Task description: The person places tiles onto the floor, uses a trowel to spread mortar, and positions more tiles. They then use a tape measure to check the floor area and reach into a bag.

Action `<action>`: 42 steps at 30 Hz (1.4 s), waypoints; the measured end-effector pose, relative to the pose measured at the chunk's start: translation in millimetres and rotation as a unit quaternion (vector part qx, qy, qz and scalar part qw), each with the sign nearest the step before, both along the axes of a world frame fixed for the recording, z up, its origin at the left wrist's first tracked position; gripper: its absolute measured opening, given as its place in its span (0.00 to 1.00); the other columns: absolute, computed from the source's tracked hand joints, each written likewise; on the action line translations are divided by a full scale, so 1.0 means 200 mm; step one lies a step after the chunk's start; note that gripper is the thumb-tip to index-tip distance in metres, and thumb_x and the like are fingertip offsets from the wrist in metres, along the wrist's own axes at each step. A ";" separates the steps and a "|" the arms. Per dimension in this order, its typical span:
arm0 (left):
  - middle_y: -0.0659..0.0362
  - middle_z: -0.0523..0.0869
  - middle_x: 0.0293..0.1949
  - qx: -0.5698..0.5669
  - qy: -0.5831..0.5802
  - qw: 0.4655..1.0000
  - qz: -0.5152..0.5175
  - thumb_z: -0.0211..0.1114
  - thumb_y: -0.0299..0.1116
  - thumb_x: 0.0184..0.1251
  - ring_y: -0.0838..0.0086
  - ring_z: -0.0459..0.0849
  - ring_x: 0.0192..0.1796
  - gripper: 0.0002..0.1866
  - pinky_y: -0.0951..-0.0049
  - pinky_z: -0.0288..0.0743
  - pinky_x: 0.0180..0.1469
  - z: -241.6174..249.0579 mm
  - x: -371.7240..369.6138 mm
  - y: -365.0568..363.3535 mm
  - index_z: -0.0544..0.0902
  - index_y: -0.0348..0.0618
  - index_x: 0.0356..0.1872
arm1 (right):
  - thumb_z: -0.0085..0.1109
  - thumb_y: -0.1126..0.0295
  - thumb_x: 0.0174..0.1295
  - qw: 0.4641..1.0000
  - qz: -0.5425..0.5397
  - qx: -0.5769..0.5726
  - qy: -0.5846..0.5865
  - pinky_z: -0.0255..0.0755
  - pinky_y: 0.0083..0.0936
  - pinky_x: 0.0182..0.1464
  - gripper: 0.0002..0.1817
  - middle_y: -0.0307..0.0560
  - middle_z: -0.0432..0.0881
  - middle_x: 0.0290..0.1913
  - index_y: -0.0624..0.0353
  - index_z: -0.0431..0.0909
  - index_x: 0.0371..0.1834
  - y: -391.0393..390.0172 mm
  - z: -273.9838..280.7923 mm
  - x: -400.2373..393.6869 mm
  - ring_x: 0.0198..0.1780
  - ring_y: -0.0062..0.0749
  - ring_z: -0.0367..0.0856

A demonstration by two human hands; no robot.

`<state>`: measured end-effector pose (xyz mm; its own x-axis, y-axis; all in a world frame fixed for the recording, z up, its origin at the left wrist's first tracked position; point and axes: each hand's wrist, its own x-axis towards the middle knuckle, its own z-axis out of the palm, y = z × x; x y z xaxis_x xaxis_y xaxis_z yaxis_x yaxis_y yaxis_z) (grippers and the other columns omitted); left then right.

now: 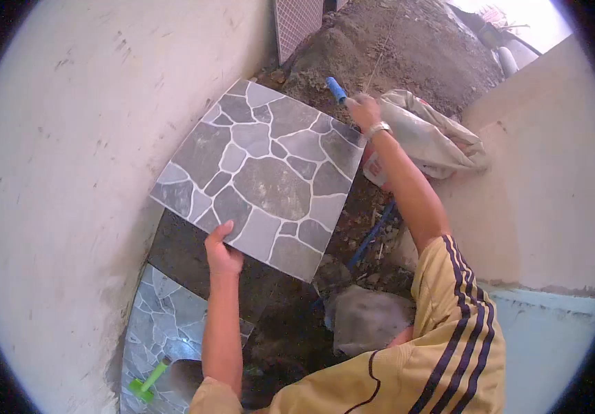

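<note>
The tile (263, 176) sits between two walls — a laid tile (163, 324) lies before it. A sack (435, 138) lies right, soil (394, 48) behind.

Place: we see a building site.
Signs: bare plastered walls (70, 172), dirt mound (394, 48) upper centre, laid tile (159, 324) lower left.

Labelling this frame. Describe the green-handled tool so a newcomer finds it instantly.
Start at the pale plastered wall on the left and follow it to the bottom edge. There a stone-pattern tile already laid lies flat. The tool rests on it, left of the left forearm, the only bright green thing in view.
</note>
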<state>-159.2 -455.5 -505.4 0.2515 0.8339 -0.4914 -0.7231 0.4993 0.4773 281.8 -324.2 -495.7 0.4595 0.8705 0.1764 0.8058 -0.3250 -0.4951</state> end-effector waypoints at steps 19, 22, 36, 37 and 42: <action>0.52 0.81 0.48 0.011 -0.082 0.996 -0.042 0.66 0.26 0.53 0.58 0.80 0.51 0.23 0.57 0.73 0.59 -0.05 0.00 -0.01 0.74 0.34 0.52 | 0.74 0.61 0.37 0.881 0.025 -0.301 -0.365 0.78 0.31 0.46 0.24 0.48 0.81 0.37 0.57 0.81 0.39 -0.85 -0.38 -0.69 0.46 0.39 0.83; 0.51 0.82 0.47 0.021 -0.072 0.996 -0.038 0.66 0.25 0.54 0.58 0.81 0.50 0.21 0.57 0.74 0.58 -0.03 0.00 -0.01 0.75 0.35 0.51 | 0.49 0.61 0.64 0.942 -0.202 0.153 0.219 0.71 0.51 0.36 0.17 0.68 0.81 0.32 0.67 0.79 0.31 -0.79 -0.46 -0.74 0.37 0.63 0.80; 0.51 0.81 0.50 0.011 -0.055 0.998 -0.030 0.64 0.26 0.60 0.57 0.79 0.54 0.20 0.54 0.71 0.62 -0.08 0.01 0.04 0.73 0.35 0.54 | 0.45 0.61 0.65 0.967 -0.206 0.085 0.126 0.69 0.52 0.48 0.22 0.74 0.79 0.41 0.73 0.78 0.32 -0.76 -0.38 -0.75 0.46 0.68 0.77; 0.51 0.81 0.50 0.006 -0.052 0.998 -0.032 0.64 0.26 0.60 0.56 0.79 0.54 0.20 0.54 0.70 0.62 -0.07 0.03 0.02 0.74 0.35 0.54 | 0.45 0.61 0.65 0.952 -0.239 0.085 0.173 0.69 0.52 0.49 0.22 0.75 0.79 0.41 0.74 0.78 0.33 -0.78 -0.34 -0.76 0.47 0.68 0.77; 0.52 0.80 0.53 -0.015 -0.030 0.999 0.013 0.62 0.32 0.65 0.57 0.79 0.55 0.19 0.52 0.70 0.62 -0.14 0.05 0.05 0.74 0.38 0.56 | 0.46 0.61 0.64 0.920 -0.297 0.098 0.235 0.71 0.50 0.48 0.22 0.74 0.79 0.42 0.76 0.78 0.36 -0.79 -0.17 -0.86 0.47 0.68 0.78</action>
